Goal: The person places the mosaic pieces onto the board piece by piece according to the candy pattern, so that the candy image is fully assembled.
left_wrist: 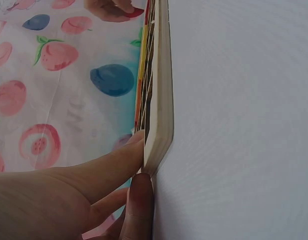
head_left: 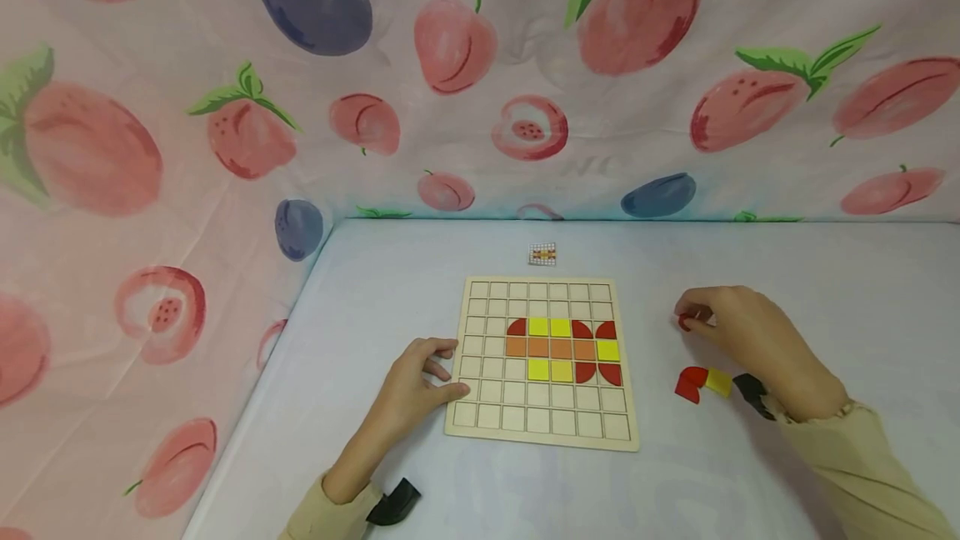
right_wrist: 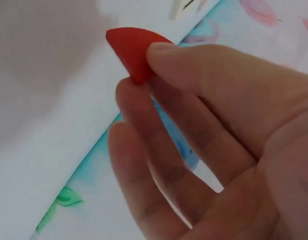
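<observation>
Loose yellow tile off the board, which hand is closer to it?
The right hand: in the head view it shows just above the loose yellow tile. The left hand is across the board, touching its left edge.

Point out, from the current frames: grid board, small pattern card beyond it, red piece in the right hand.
Grid board (head_left: pixel 538 421): head view, bare cell in the nearest row.
Pattern card (head_left: pixel 542 254): head view, middle of its face.
Red piece (right_wrist: pixel 131 49): right wrist view, its exposed flat face.

Left hand (head_left: pixel 412 380) loosely spread — right hand (head_left: pixel 738 327) pinching.
</observation>
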Demonstrator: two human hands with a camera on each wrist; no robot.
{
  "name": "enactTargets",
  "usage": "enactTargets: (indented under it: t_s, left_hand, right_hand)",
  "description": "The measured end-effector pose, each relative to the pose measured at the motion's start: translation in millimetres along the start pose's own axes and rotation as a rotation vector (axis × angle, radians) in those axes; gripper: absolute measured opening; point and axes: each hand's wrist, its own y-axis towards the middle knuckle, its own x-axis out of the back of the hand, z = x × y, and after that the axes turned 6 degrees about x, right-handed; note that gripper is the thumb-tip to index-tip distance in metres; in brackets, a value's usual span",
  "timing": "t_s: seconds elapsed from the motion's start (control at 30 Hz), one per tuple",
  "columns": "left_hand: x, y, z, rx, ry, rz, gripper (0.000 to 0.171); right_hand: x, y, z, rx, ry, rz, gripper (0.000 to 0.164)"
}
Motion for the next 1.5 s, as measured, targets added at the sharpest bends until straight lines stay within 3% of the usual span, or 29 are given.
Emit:
enactTargets:
  t_s: [0.43,0.9,1.17,1.5]
  left_hand:
    - [1.3,0.0,0.6,-0.003,-0.015,0.009,0.059]
    - [0.5,0.0,-0.2,-0.005,-0.014,0.005,0.059]
    - [0.8,-0.1,-0.5,-0.013,-0.014,0.007,0.059]
    - [1.0,-0.2,-0.6,-0.009,-0.013,0.004,0.059]
  right_hand:
    - [1.9,16.3,28.9,0.122,0.044,-0.059,0.012]
    - [-5.1,28.9,55.2,0.140,0.094,-0.035,0.009]
    - [-12.8,32.4,72.2,0.113,0.045,-0.023,0.011]
    - [-22.6,38.2,86.2,0.131,0.062,-0.001,0.011]
